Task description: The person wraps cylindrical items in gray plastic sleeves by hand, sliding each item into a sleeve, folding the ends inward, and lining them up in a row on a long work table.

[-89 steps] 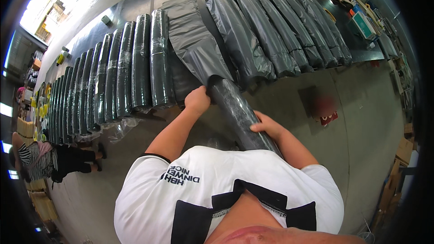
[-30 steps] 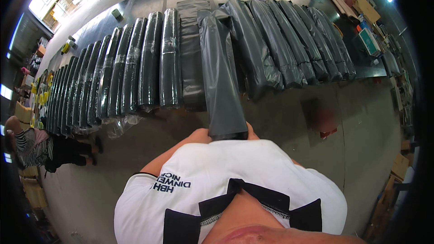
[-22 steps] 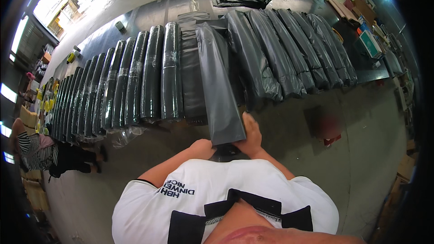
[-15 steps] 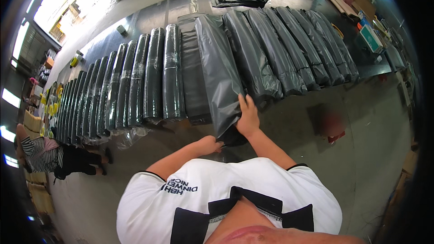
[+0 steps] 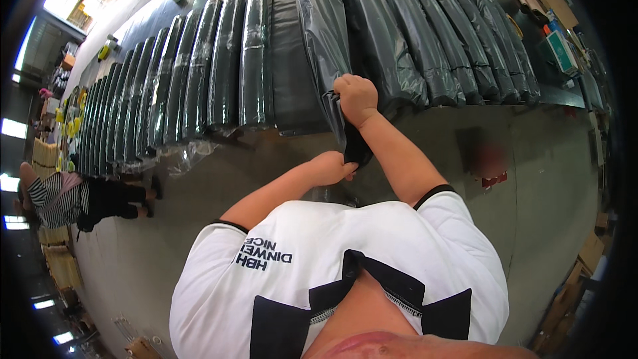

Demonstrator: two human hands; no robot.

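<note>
A long dark grey plastic bag (image 5: 324, 26) lies across the table in front of me, its near end pulled over the edge and creased. My right hand (image 5: 357, 100) is closed in a fist round the bunched plastic. Lower down, my left hand (image 5: 332, 167) pinches the bag's dark near end, which hangs off the table. Under and left of the bag is a flat dark sheet stack or folded piece (image 5: 291, 60). Just to the right lies a filled grey plastic bag (image 5: 379, 40).
Several dark rolls in clear wrap (image 5: 254, 60) line the table to the left, and more grey bagged bundles (image 5: 432, 40) to the right. A person in a striped top (image 5: 56, 196) stands at far left. A green-and-white box (image 5: 561, 52) sits at the right end.
My right hand has gone from resting on the bag to a fist gripping it. The bag is now narrower and gathered. The whole view has tilted, so the table sits higher.
</note>
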